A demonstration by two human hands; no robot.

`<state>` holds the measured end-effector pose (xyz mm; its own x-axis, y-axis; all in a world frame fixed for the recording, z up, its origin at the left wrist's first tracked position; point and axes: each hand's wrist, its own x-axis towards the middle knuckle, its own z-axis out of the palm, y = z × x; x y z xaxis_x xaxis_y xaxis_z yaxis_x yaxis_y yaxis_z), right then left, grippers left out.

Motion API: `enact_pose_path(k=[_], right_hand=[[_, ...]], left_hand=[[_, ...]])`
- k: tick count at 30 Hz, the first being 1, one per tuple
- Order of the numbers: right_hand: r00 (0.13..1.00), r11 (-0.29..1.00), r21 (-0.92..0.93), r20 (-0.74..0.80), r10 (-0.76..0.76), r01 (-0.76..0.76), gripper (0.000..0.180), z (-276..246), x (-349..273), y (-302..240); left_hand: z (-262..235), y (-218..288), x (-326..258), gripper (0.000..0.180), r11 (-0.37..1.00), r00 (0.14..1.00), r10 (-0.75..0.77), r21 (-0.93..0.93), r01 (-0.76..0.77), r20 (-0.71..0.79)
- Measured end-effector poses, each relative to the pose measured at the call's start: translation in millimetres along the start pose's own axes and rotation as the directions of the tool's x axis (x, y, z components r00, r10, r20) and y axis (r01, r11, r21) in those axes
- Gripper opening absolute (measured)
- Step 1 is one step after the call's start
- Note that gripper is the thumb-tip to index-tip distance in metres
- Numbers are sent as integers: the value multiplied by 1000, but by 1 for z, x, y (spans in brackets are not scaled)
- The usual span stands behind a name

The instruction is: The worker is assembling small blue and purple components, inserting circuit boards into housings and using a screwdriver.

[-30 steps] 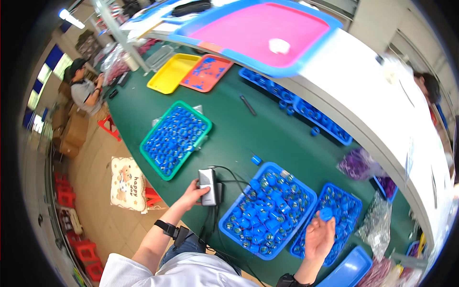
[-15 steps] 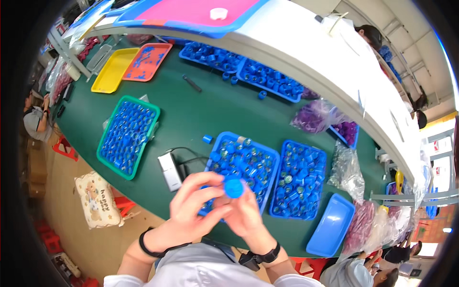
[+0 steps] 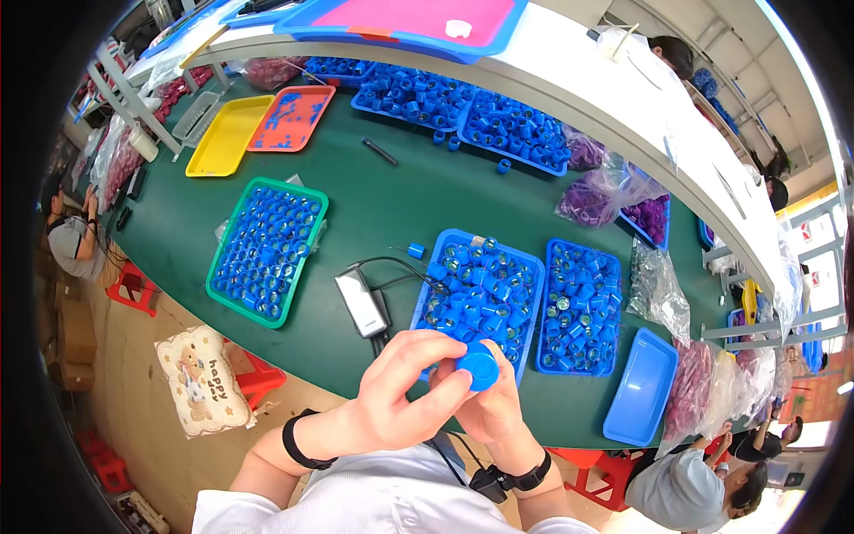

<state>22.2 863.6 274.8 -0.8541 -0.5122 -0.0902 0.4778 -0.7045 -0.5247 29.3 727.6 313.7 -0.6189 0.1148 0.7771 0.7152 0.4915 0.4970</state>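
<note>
Both my hands are raised over the near edge of the table, closed on one round blue cap [image 3: 481,367]. My left hand [image 3: 402,392] pinches it between thumb and fingers. From the other side, my right hand [image 3: 500,411] supports it, its fingers partly hidden behind the cap and my left hand. Just beyond them lies a blue tray [image 3: 535,307] heaped with blue caps, many showing a clear or metallic inside. A second blue tray [image 3: 575,373] of similar caps stands to its right. One loose blue cap [image 3: 415,250] lies by the first tray's far left corner.
A silver box [image 3: 359,298] with black cables sits left of the trays. Farther left, a green tray [image 3: 233,224] holds caps in rows. An empty blue tray [image 3: 640,387] lies right. Yellow [image 3: 222,133] and orange [image 3: 302,129] trays stand far left, beneath a white shelf [image 3: 587,98].
The view has shifted, so the table and trays sit differently in the picture. My hands still hold the blue cap together, with my left fingers now wrapped closer around it.
</note>
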Motion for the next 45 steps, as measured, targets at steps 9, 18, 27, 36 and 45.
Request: enact_pose_path(k=[9, 18, 27, 36, 45], right_hand=[[988, 985, -151, 140, -62, 83, 21, 20, -2, 15], [944, 860, -391, 138, -299, 329, 17, 35, -13, 11], [994, 950, -309, 105, 4, 29, 44, 35, -3, -6], [973, 911, -347, -20, 230, -222, 36, 40, -6, -14], [991, 778, -622, -24, -129, 86, 21, 36, -15, -22]], left_hand=[[-32, 7, -14, 41, 1000, 1000, -24, -18, 24, 20], [-38, 16, -11, 35, 981, 997, -69, -180, 71, 18], [-43, 8, 2, 53, 862, 968, -209, -441, 250, 141], [-45, 3, 0, 47, 417, 802, -535, -743, 524, 266], [-52, -10, -10, 51, -635, 604, -447, -709, 306, 660]])
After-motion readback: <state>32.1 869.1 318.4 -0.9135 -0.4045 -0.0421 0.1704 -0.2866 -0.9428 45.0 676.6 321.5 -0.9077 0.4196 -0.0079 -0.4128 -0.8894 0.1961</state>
